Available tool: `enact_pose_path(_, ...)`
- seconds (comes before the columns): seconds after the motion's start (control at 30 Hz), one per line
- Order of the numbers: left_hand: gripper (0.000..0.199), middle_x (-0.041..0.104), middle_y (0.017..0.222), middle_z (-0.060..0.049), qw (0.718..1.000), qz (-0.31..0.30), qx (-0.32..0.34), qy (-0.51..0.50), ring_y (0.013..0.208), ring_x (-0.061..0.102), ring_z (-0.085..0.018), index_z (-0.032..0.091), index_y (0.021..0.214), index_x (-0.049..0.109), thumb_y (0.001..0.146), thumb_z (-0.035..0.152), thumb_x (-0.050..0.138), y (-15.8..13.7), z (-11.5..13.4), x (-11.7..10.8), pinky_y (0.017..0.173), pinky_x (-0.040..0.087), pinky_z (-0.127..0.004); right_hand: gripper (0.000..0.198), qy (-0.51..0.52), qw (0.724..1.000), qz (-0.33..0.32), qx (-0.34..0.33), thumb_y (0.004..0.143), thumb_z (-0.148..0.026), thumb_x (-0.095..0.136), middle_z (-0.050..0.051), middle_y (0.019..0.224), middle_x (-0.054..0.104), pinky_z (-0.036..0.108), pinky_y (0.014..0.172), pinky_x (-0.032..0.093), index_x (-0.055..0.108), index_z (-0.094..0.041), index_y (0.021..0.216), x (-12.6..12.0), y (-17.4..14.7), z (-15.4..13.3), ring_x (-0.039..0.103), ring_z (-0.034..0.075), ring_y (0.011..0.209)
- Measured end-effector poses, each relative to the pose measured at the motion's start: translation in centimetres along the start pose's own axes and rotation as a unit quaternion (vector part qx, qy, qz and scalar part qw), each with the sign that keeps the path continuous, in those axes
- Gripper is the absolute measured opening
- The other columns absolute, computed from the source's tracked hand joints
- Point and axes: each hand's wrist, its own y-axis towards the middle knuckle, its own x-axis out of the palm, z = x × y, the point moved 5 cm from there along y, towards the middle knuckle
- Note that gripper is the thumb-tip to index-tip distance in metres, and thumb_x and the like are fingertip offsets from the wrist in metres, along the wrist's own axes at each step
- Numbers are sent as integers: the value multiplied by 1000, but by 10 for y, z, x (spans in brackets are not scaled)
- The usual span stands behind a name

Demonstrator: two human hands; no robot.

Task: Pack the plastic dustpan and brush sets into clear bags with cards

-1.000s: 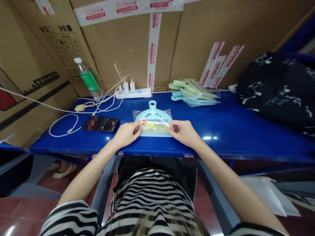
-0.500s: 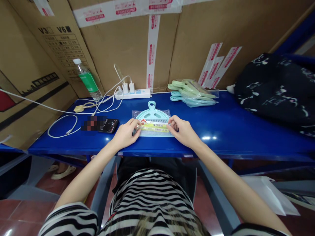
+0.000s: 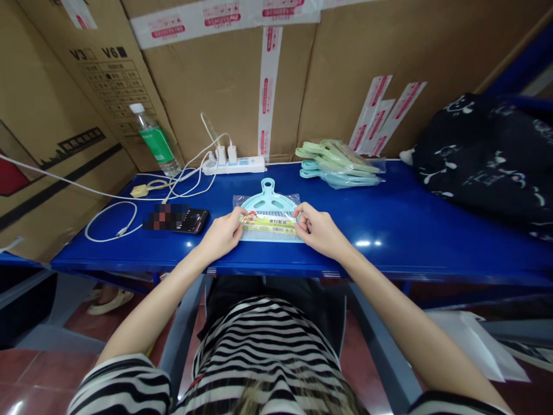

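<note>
A light blue dustpan and brush set (image 3: 268, 199) lies flat near the table's front edge, its looped handle facing away from me. Clear plastic bag (image 3: 237, 200) film surrounds it, and a yellow printed label (image 3: 276, 222) crosses its lower part. At the label's left end, my left hand (image 3: 223, 231) pinches the bag's edge between thumb and fingers. My right hand (image 3: 318, 229) has its fingers curled and closed on the bag at the opposite end. The fingertips partly cover both ends of the label.
Several bagged green and blue dustpan sets (image 3: 339, 164) are piled at the back. To the left are a phone (image 3: 194, 221), white cables, a power strip (image 3: 235, 165) and a water bottle (image 3: 155, 141). A dark patterned bag (image 3: 484, 164) sits right. Cardboard (image 3: 224, 86) walls the back.
My left hand has drawn slightly left, with its thumb and fingers closer together at the bag's edge. My right hand stays almost in place, and the set lies as before.
</note>
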Motion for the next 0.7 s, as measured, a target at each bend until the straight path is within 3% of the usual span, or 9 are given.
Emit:
enact_pose_path(0.13,27,57,68,4,1000,6,17,14,56,56,-14,19,108,54,85,10,44,0,-1,1,57,40,-21,15,-7,1000,0,7,67,-17,45,-11,48,33,24,50,30,39,-25,79,1,2,-1,37,11,43)
enact_pose_path(0.3,24,60,77,-1,991,69,88,73,71,57,-15,22,84,69,85,10,48,-2,4,-4,60,41,-23,18,-30,999,2,21,62,-14,45,-12,46,30,23,50,29,39,-25,76,1,2,-1,36,11,42)
enact_pose_path(0.37,28,60,77,-2,986,79,126,81,76,55,-16,22,83,71,85,8,48,-2,7,-4,63,41,-24,18,-38,999,8,20,61,-14,44,-12,47,30,23,50,29,40,-25,75,0,1,-1,36,11,42)
enact_pose_path(0.57,45,64,94,-4,984,-9,159,77,86,53,-18,26,107,70,86,1,40,0,10,3,75,42,-30,14,-63,998,27,14,62,-14,44,-9,48,31,23,49,28,43,-24,72,-3,1,0,36,11,44)
enact_pose_path(0.7,51,61,96,-5,982,-31,160,96,89,52,-18,28,116,66,87,0,37,1,11,5,77,40,-30,14,-106,994,21,3,65,-12,46,-7,52,39,24,49,29,51,-22,71,-2,-1,3,38,12,46)
